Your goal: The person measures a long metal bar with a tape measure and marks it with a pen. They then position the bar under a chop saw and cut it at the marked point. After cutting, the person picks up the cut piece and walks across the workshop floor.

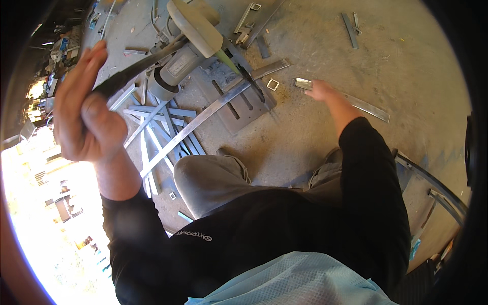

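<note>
My left hand is raised at the left, closed around the end of a long dark handle with its fingertips stretched up. The handle leads to a cut-off saw, whose grey guard and thin disc stand over a slotted base plate. A long metal bar lies across the plate; a shorter length shows beyond the disc. On the floor at the right, my right hand grips a flat-looking metal bar near its far end; my fingertips are partly hidden.
Loose metal strips lie crossed in a pile left of the plate. A small square metal ring sits beside it. Several offcuts are scattered at the far side. A curved dark bar stands at my right, near my knees.
</note>
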Demonstrator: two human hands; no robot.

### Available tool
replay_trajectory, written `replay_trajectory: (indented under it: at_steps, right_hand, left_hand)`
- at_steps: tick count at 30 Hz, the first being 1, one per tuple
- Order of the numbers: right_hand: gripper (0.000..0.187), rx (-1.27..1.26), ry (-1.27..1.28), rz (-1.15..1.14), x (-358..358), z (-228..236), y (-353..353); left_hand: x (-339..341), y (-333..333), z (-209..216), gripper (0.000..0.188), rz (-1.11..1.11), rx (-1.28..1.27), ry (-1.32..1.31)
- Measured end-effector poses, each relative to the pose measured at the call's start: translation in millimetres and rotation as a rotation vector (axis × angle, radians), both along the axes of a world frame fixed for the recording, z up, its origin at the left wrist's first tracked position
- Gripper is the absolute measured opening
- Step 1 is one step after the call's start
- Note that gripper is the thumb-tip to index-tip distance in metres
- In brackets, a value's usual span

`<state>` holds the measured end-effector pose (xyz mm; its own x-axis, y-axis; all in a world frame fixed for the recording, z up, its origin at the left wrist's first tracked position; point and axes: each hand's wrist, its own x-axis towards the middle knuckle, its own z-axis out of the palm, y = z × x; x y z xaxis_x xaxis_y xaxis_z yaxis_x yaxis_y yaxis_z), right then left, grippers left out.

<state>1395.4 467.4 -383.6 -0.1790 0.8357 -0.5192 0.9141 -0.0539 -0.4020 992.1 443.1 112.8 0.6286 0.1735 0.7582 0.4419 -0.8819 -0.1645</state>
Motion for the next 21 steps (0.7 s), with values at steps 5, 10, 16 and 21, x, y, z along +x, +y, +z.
replay_trajectory:
  at_steps: [5, 10, 16, 21]
  right_hand:
    - [0.059, 0.019, 0.013, 0.026, -54.8, -28.1, 50.3]
    - [0.067, 0.057, 0.014, 0.078, -98.2, -39.0, 90.4]
    - [0.069, 0.045, 0.078, 0.129, -127.5, -66.4, 120.4]
    - [0.049, -0.021, 0.112, 0.005, -136.9, -99.1, 137.7]
  left_hand:
    - [-19.6, -11.1, 3.3, 0.051, 0.181, 0.002, 0.116]
    - [-41.5, -25.1, 5.5, 0.049, 0.061, -0.244, -0.005]
    - [-30.3, -38.7, 9.2, 0.021, 0.119, -0.334, 0.008]
    - [-6.5, -45.8, 0.5, 0.004, 0.289, -0.298, -0.138]
